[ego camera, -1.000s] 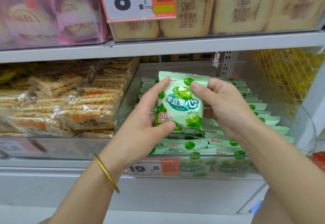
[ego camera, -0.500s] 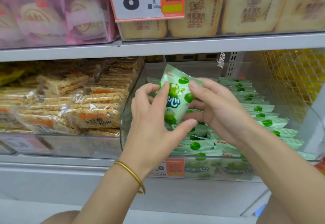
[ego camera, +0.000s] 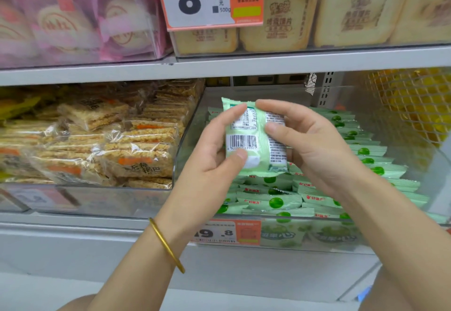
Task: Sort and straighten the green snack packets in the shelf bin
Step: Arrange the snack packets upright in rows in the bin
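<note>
Green packet point(ego camera: 253, 139) between both hands

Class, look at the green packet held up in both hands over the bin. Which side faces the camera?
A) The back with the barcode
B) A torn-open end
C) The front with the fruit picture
A: the green packet, held between the left hand and the right hand, shows a barcode and small print.
</note>
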Action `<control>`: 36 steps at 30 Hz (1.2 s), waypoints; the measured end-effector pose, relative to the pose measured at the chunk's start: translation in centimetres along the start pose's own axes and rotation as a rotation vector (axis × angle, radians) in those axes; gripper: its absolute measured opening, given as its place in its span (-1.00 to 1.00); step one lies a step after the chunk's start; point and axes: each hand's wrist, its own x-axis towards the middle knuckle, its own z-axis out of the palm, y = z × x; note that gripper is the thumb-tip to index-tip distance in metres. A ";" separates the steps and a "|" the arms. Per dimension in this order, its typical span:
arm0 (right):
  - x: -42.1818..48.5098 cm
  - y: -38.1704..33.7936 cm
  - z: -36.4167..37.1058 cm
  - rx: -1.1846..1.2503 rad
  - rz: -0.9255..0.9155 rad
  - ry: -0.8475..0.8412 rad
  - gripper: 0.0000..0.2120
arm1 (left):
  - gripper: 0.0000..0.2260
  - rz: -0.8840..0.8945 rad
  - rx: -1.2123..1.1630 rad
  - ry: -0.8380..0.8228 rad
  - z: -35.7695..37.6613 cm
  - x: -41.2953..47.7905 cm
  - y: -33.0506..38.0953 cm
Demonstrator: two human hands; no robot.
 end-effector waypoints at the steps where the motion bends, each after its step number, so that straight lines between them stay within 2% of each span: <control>1: 0.0 0.0 0.1 0.013 -0.008 -0.002 -0.72 | -0.47 -0.011 -0.022 -0.011 0.0 0.0 0.1; 12: 0.0 0.3 0.2 0.006 -0.041 0.030 -0.72 | -0.36 -0.003 -0.057 -0.060 -0.2 -0.1 -0.2; 18: 0.0 0.3 0.2 0.012 -0.037 0.067 -0.73 | -0.46 -0.022 -0.007 0.000 -0.1 0.0 -0.2; 21: 0.0 0.3 0.1 0.006 -0.021 0.084 -0.73 | -0.62 0.001 0.217 0.074 0.0 -0.1 -0.6; 23: 0.0 0.3 0.0 0.016 -0.004 0.075 -0.70 | -0.62 0.011 0.448 0.117 0.1 -0.2 -1.0; 26: -0.1 0.3 0.1 0.061 0.040 0.009 -0.68 | -0.38 0.015 0.742 0.164 0.2 -0.2 -1.1; 29: 0.1 0.4 0.3 0.141 0.090 -0.055 -0.69 | -0.23 -0.011 0.891 0.131 0.3 -0.1 -1.0; 31: 0.2 0.6 0.1 0.173 0.107 -0.077 -0.66 | -0.27 -0.013 0.906 0.120 0.3 0.0 -1.4; 33: 0.2 0.5 0.0 0.203 0.114 -0.095 -0.62 | -0.43 0.034 0.860 0.152 0.2 0.2 -1.8; 36: 0.3 0.5 0.0 0.161 0.089 -0.015 -0.56 | -0.59 0.088 0.731 0.197 -0.1 0.5 -1.8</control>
